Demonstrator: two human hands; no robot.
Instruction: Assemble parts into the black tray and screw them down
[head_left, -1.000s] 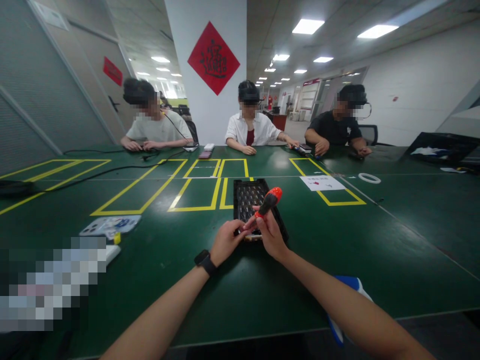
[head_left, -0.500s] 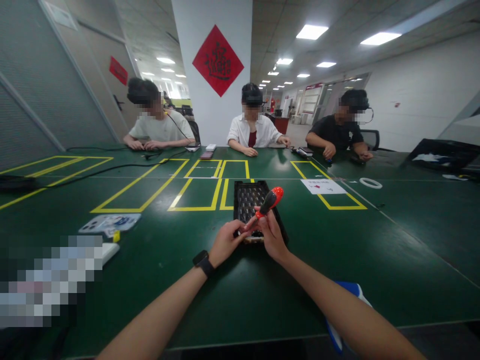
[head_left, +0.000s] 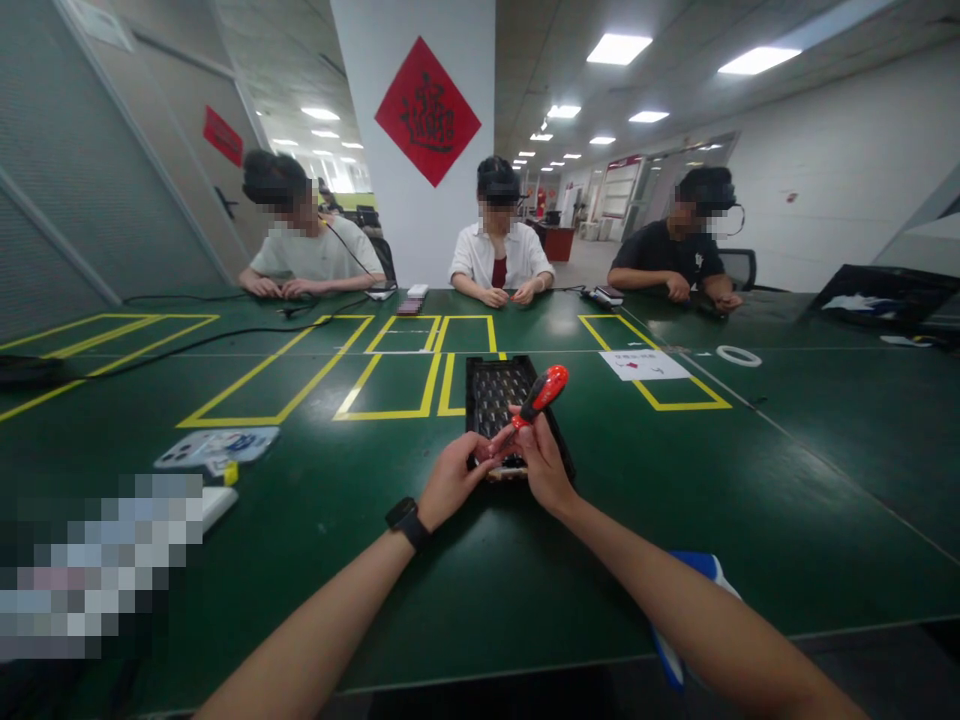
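Both hands meet over the near end of a tray at the middle of the counter.

The tray (head_left: 495,395) lies on the counter (head_left: 750,470), just beyond the left hand (head_left: 452,480) and right hand (head_left: 544,470), which touch at its near edge. The screwdriver (head_left: 541,392) rises from the right hand over the tray. A phone case (head_left: 217,447) lies well to the left; a paper sheet (head_left: 645,365) and a tape ring (head_left: 739,355) lie to the right, farther back. Three people sit behind the far edge.
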